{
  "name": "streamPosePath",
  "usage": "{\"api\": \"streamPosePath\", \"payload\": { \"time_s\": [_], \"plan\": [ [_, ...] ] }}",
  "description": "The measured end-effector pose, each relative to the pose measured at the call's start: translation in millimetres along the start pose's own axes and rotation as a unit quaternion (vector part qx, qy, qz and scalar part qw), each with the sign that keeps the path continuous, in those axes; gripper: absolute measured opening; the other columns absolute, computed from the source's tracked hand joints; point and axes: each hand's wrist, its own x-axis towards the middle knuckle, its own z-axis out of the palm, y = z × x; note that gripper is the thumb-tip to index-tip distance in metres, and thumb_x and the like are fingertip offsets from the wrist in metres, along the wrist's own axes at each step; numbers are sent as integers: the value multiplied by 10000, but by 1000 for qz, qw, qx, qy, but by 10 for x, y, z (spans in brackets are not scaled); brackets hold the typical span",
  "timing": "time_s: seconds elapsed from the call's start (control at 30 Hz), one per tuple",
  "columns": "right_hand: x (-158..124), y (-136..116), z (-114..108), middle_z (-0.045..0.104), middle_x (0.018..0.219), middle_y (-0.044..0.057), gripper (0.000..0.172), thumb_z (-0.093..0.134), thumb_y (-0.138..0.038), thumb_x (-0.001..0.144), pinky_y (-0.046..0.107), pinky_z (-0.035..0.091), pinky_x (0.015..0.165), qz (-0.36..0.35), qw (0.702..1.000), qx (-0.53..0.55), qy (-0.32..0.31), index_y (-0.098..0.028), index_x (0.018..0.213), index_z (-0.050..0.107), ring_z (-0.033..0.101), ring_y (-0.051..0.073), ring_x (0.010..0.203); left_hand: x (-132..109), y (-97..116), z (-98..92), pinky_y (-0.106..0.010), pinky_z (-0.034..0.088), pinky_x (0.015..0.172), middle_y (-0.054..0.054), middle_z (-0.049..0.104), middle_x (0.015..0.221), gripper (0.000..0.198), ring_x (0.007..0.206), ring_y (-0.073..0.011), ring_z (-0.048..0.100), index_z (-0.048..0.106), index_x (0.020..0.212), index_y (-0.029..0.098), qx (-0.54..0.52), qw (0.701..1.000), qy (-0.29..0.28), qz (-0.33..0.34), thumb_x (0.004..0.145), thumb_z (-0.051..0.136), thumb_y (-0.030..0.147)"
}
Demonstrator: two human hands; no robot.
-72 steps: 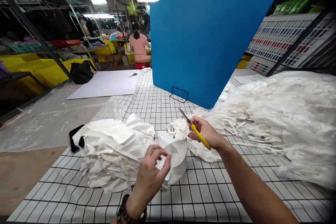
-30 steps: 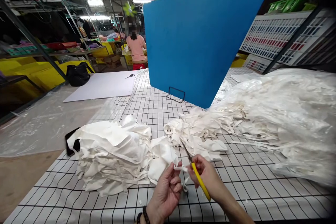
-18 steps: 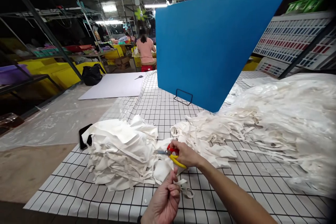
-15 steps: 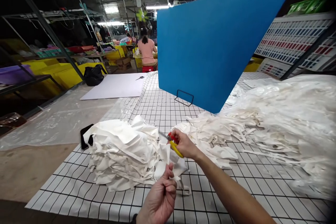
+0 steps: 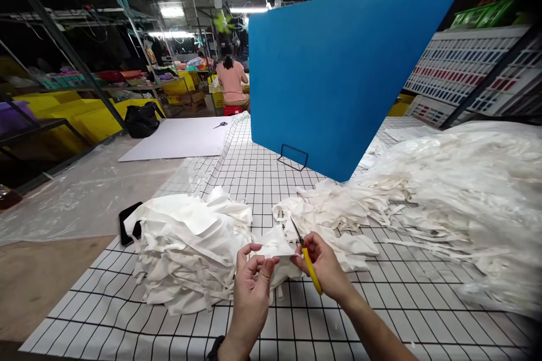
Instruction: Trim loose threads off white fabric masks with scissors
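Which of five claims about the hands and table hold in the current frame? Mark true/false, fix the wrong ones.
1. The right hand holds yellow-handled scissors. True.
2. The left hand is empty. False: the left hand pinches the edge of a white fabric piece.
3. Black-handled scissors lie on the white board. True.
4. The black phone lies to the right of the white fabric pile. False: the phone is at the pile's left side, partly covered.
5. The blue panel lies flat on the table. False: the panel stands upright.
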Motion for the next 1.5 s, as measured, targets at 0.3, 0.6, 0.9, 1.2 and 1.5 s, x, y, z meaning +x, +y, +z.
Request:
{"api": "streamPosePath", "payload": {
  "time_s": [0.3, 0.6, 0.9, 1.2, 1.5],
  "plan": [
    [-302, -161, -120, 598, 863, -2, 379, 735, -407, 757, 289, 456, 685, 13, 994, -112, 17, -240, 836, 405, 556, 161, 750, 17, -116, -2, -218, 442, 526, -8, 597, 567, 319, 500, -109, 533, 647, 823, 133, -35, 988, -147, -32, 881, 609, 444],
    [-475, -657, -190, 614, 835, -6, 413, 776, -426, 658, 303, 424, 644, -17, 890, -453, -45, -248, 885, 480, 537, 185, 715, 40, -47, -33, -263, 452, 683, -35, 607, 734, 228, 669, -163, 605, 663, 867, 170, 110, 975, -189, 43, 944, 525, 335],
    [-475, -669, -114, 634, 848, -1, 436, 787, -479, 662, 303, 416, 670, -48, 878, -475, -43, -247, 883, 491, 572, 196, 736, 18, -13, -70, -262, 425, 699, -35, 607, 725, 201, 684, -167, 586, 651, 812, 185, 150, 964, -206, 72, 942, 520, 265],
    [-495, -707, -77, 622, 747, -2, 355, 757, -432, 680, 273, 346, 568, -52, 865, -498, -34, -242, 829, 496, 553, 182, 656, 14, -10, -62, -251, 427, 691, -39, 597, 759, 200, 652, -144, 571, 663, 802, 177, 106, 971, -213, 37, 930, 552, 284],
    [-535, -702, -74, 600, 654, -35, 371, 741, -482, 698, 261, 304, 541, -27, 855, -517, -29, -251, 788, 465, 524, 167, 583, 6, 23, -58, -243, 423, 681, -48, 597, 746, 221, 670, -147, 547, 678, 780, 175, 88, 973, -212, 23, 922, 571, 306]
  ]
}}
